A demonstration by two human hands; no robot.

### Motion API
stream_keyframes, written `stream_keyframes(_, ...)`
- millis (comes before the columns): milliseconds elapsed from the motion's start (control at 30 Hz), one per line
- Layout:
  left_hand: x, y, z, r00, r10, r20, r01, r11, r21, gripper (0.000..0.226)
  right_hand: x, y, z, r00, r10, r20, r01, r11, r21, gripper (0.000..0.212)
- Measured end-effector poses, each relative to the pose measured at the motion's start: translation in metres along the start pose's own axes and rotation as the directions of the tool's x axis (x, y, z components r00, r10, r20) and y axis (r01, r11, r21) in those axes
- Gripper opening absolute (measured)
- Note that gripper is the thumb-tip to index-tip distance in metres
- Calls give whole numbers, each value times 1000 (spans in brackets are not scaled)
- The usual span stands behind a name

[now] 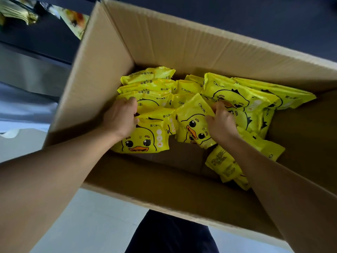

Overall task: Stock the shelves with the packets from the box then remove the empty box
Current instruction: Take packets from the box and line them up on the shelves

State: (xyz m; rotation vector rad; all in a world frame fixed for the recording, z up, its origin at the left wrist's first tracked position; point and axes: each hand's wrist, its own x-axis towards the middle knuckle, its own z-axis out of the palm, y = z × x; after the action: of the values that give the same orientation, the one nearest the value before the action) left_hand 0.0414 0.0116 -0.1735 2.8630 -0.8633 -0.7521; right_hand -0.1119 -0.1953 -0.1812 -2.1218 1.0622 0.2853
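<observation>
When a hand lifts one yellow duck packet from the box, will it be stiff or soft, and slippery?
The yellow duck packet is probably soft: its film creases under the right hand. Its glossy surface looks somewhat slippery. It seems light, since packets lean loosely on each other.

You reach into a box of plain brown corrugated cardboard, matt, its inner walls ribbed with fine flutes. The packets are glossy yellow plastic film, smooth but crinkled, catching the light. Under the box, the floor looks pale, smooth and faintly shiny.
</observation>
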Motion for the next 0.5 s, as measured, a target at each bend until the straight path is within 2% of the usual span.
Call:
stream_keyframes(100,-13,3,6,991,136,3,-135,979,153,10,2,4,5,992,82,100,-75,995,-71,31)
stream_keyframes(200,-24,4,12,971,229,70,-237,959,154,23,0,9,8,981,120,151,-116,993,-32,30)
stream_keyframes(333,-26,9,11,933,284,222,-330,921,207,43,-2,8,7,979,126,163,-133,991,33,27)
stream_keyframes(500,-22,28,12,846,385,369,-519,756,400,35,-3,12,12,979,123,163,-142,984,107,30)
